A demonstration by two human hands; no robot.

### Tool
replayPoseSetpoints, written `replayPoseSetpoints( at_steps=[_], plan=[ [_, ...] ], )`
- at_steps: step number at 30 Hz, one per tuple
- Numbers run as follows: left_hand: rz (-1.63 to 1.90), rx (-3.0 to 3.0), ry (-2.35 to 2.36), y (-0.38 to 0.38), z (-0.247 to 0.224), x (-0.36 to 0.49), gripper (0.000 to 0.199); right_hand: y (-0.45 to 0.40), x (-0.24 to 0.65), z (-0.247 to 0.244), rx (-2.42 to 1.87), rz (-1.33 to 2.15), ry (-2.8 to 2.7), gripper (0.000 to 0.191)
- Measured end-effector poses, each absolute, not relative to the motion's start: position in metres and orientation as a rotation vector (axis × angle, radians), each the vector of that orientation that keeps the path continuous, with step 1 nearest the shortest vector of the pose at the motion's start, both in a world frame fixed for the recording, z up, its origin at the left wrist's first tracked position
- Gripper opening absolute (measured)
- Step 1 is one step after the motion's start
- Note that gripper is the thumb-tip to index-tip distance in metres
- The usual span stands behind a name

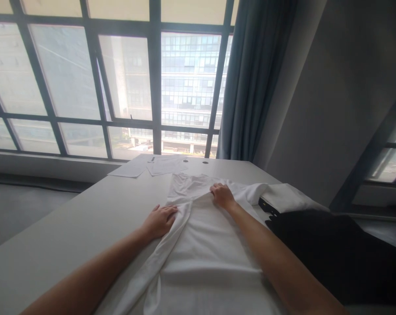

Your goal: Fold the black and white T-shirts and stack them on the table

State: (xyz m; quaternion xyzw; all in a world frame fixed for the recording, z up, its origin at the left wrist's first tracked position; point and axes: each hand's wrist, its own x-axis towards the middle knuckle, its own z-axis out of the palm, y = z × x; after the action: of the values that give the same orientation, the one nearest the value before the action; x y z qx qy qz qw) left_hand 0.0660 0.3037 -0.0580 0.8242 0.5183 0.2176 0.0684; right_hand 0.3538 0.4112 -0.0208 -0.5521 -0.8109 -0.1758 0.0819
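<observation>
A white shirt (214,245) lies spread lengthwise on the white table, with its left side folded over in a long strip toward the middle. My left hand (161,219) rests flat on the folded left edge, fingers stretched out across the cloth. Farther up, my right hand (222,194) has its fingers curled down on the fabric near the top of the fold, gripping the shirt there. Wrinkles run through the far end of the cloth. The near end passes out of the bottom of the view.
Paper sheets (165,165) lie at the table's (96,214) far end, near two round holes. At the right are a folded white cloth (291,197) and a heap of black fabric (335,249). Beyond stand a grey-blue curtain (255,83) and large windows (125,78).
</observation>
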Motion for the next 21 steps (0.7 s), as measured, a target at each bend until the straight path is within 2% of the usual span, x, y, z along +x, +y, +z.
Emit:
replayPoseSetpoints(
  at_steps=[2, 7, 13, 21],
  plan=[
    [0.723, 2.468, 1.559, 0.307, -0.057, 0.064, 0.033, 0.408, 0.357, -0.018, -1.647, -0.552, -2.423, 0.030],
    [0.872, 2.427, 1.606, 0.312, -0.059, 0.062, 0.033, 0.403, 0.352, -0.002, -1.831, -0.360, -2.655, 0.022],
    [0.760, 2.494, 1.652, 0.311, -0.060, 0.063, 0.039, 0.419, 0.320, 0.022, -2.176, -0.274, -2.558, 0.035],
    [0.794, 2.551, 1.654, 0.309, -0.052, 0.068, 0.026, 0.456, 0.267, 0.004, -1.780, -0.092, -2.392, 0.027]
  ],
)
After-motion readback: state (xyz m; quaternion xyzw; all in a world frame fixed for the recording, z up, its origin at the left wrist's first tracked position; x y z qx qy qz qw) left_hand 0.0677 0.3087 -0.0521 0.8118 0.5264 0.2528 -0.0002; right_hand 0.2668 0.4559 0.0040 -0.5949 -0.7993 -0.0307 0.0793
